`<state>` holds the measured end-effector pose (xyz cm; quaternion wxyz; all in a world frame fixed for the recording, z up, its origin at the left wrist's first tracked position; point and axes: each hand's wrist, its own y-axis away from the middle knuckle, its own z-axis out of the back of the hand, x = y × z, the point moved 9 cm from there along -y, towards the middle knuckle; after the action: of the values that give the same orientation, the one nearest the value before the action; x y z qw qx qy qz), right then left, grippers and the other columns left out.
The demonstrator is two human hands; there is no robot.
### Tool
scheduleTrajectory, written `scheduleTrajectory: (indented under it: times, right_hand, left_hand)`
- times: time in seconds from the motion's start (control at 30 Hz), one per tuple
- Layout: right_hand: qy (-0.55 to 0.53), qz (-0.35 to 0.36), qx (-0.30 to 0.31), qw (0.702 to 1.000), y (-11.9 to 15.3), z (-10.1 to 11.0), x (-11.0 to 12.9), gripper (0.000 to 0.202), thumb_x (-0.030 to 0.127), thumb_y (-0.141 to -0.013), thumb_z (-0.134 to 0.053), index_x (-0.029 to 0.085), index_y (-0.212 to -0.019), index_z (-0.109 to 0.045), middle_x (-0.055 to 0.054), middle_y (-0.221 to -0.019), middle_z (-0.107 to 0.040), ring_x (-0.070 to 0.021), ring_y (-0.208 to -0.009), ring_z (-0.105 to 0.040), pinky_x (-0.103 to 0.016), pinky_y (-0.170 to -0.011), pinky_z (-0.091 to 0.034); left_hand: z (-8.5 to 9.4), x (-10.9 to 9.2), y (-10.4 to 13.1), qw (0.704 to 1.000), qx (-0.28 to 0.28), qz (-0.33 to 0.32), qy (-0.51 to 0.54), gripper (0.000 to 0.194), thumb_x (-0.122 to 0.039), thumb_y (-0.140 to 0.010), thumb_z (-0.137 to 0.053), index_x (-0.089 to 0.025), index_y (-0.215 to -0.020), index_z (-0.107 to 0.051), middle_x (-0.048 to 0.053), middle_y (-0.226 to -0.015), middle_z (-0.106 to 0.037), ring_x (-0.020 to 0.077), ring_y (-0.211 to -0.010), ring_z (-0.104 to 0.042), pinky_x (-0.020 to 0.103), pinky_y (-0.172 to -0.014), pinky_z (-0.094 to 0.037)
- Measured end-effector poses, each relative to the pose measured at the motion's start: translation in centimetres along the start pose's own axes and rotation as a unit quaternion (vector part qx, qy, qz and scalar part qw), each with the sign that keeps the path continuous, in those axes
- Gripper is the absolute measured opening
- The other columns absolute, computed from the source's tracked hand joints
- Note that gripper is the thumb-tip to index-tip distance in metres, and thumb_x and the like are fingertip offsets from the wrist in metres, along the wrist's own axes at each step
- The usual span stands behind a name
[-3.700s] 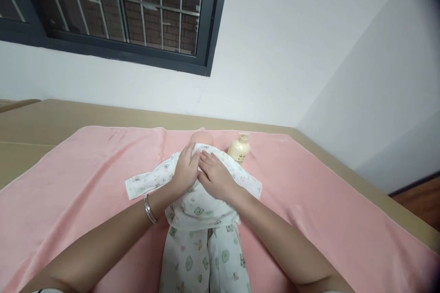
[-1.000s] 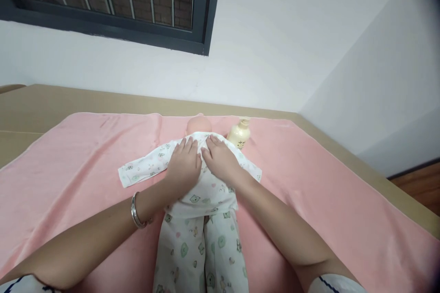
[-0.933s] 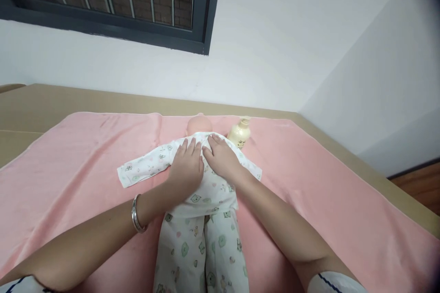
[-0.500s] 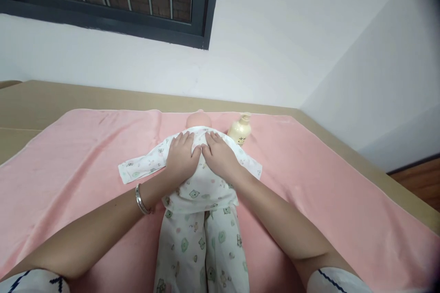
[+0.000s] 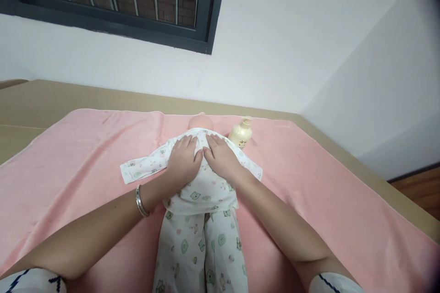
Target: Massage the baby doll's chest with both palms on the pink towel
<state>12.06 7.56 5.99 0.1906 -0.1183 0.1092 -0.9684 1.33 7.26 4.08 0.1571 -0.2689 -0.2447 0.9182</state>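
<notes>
A baby doll (image 5: 195, 196) in white pyjamas with a small green and pink print lies stretched out, its pinkish head (image 5: 200, 122) at the far end. Both hands rest on the upper part of its shirt. My left hand (image 5: 183, 159) lies flat on the left side with fingers pointing away. On the right side, my right hand (image 5: 222, 156) is flat too, its thumb close to the left one. One sleeve (image 5: 142, 168) is spread out to the left. Beyond the right hand stands a cream pump bottle (image 5: 241, 133), apart from it.
The doll lies on a pink blanket (image 5: 309, 183) spread over a light wooden surface (image 5: 103, 98). A white wall (image 5: 261, 55) rises behind it, with a dark-framed barred window (image 5: 154, 32) at the upper left. A brown wooden piece (image 5: 419, 187) shows at the right edge.
The whole view has shifted slightly. Both hands stay flat on the doll's shirt in nearly the same spots, the gap between the thumbs a little wider.
</notes>
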Motion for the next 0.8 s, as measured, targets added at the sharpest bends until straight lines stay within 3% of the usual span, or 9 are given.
scheduleTrajectory:
  times: [0.1,0.2,0.4,0.5,0.63,0.7,0.8]
  right_hand:
    - [0.061,0.003,-0.012,0.998,1.6,0.3,2.1,0.046,0.023,-0.100,-0.035,0.003,-0.137,-0.055,-0.023,-0.139,-0.057,-0.0334,-0.135,-0.050,-0.044,-0.114,-0.038]
    - [0.073,0.015,-0.011,0.997,2.3,0.6,3.1,0.041,0.019,-0.099,-0.036,0.006,-0.128,-0.062,-0.022,-0.133,-0.062,-0.0325,-0.133,-0.053,-0.043,-0.113,-0.040]
    - [-0.017,-0.014,0.001,1.000,-0.5,0.7,-0.5,0.044,0.018,-0.100,-0.035,0.003,-0.136,-0.055,-0.019,-0.143,-0.057,-0.0259,-0.135,-0.051,-0.038,-0.115,-0.038]
    - [0.000,-0.022,-0.004,1.000,-0.2,0.3,-0.3,0.049,0.020,-0.100,-0.033,0.000,-0.141,-0.050,-0.021,-0.145,-0.054,-0.0276,-0.138,-0.048,-0.040,-0.117,-0.036]
    - [0.038,0.015,0.004,0.999,1.7,0.0,2.4,0.050,0.021,-0.099,-0.035,-0.002,-0.140,-0.053,-0.024,-0.145,-0.053,-0.0296,-0.141,-0.045,-0.042,-0.120,-0.033]
    - [0.031,0.022,0.006,0.999,1.7,0.2,2.6,0.049,0.022,-0.100,-0.035,0.000,-0.140,-0.053,-0.022,-0.146,-0.053,-0.0294,-0.142,-0.045,-0.042,-0.121,-0.031]
    - [-0.025,-0.011,0.006,1.000,0.4,0.5,0.5,0.048,0.026,-0.103,-0.035,0.004,-0.140,-0.054,-0.019,-0.147,-0.052,-0.0276,-0.141,-0.046,-0.040,-0.118,-0.036]
  left_hand:
    - [-0.2,0.4,-0.7,0.999,0.035,0.005,-0.018,0.049,-0.033,-0.096,-0.042,-0.007,-0.135,-0.055,0.020,-0.138,-0.059,0.0349,-0.133,-0.051,0.052,-0.114,-0.039]
    - [-0.1,-0.4,-0.1,0.997,0.043,-0.001,-0.065,0.050,-0.030,-0.098,-0.037,-0.004,-0.137,-0.053,0.022,-0.140,-0.058,0.0354,-0.135,-0.050,0.053,-0.112,-0.041]
    - [0.0,-3.6,1.9,0.989,0.055,-0.055,-0.124,0.044,-0.018,-0.096,-0.038,-0.006,-0.133,-0.058,0.021,-0.141,-0.058,0.0336,-0.138,-0.049,0.050,-0.113,-0.042]
    - [0.0,-2.0,0.5,0.991,0.091,-0.013,-0.098,0.044,-0.023,-0.099,-0.036,-0.007,-0.132,-0.059,0.019,-0.142,-0.058,0.0309,-0.138,-0.049,0.047,-0.115,-0.040]
    - [-0.3,0.6,-1.2,0.988,0.133,0.045,-0.071,0.050,-0.032,-0.102,-0.033,-0.005,-0.138,-0.054,0.019,-0.147,-0.054,0.0298,-0.141,-0.045,0.044,-0.116,-0.037]
    - [-0.2,0.5,-1.0,0.987,0.127,0.049,-0.087,0.050,-0.031,-0.103,-0.031,-0.005,-0.139,-0.053,0.020,-0.147,-0.053,0.0303,-0.142,-0.044,0.045,-0.117,-0.036]
    - [0.4,-1.1,0.1,0.987,0.111,0.032,-0.114,0.046,-0.026,-0.100,-0.035,-0.004,-0.134,-0.057,0.021,-0.143,-0.057,0.0314,-0.138,-0.048,0.045,-0.115,-0.037]
